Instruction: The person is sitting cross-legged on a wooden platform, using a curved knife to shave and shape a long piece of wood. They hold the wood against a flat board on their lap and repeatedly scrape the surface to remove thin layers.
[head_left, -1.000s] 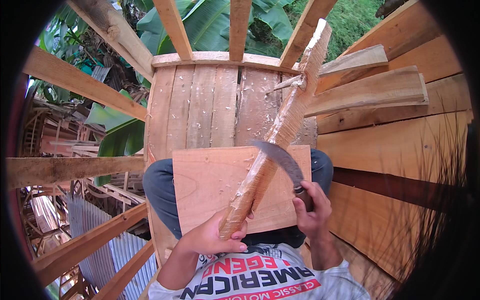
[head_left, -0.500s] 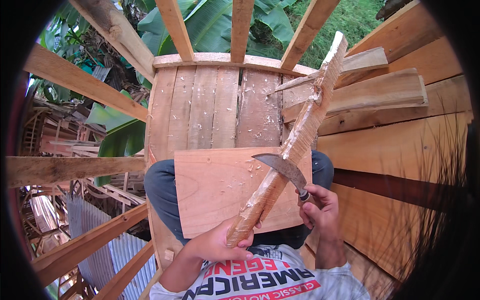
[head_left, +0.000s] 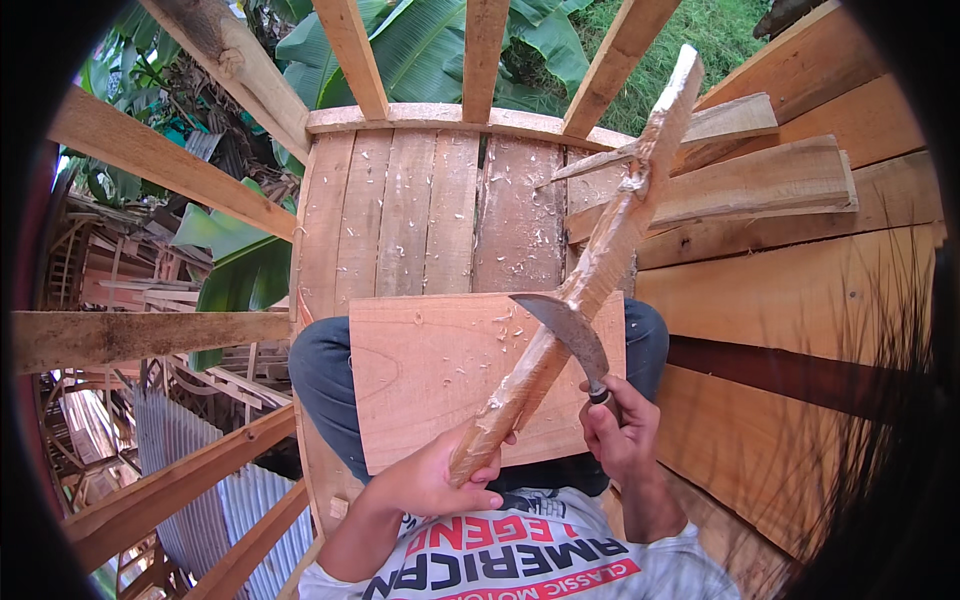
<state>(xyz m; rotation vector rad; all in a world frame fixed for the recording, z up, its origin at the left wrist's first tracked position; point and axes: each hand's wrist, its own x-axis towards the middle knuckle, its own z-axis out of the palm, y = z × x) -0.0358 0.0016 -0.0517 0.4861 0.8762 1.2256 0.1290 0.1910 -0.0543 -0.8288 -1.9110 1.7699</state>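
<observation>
My left hand is closed around the lower end of a long, rough-shaved stick of wood. The stick slants up and to the right, with a pale cut tip at its far end and a knot partway along. In my right hand is the short dark handle of a sickle. Its curved, brownish blade lies across the stick's middle, the point toward the left. Beneath them a flat wooden board rests on my lap, with a few shavings scattered on it.
Planks strewn with shavings form the floor ahead, edged by a wooden rail and slanting posts. Loose wood pieces lie at the right by a board wall. Corrugated metal sheets and banana leaves show outside.
The sickle has turned so its handle sits lower and slightly left, my right hand moving with it. The stick's far tip has shifted a little up and right. My left hand keeps its grip.
</observation>
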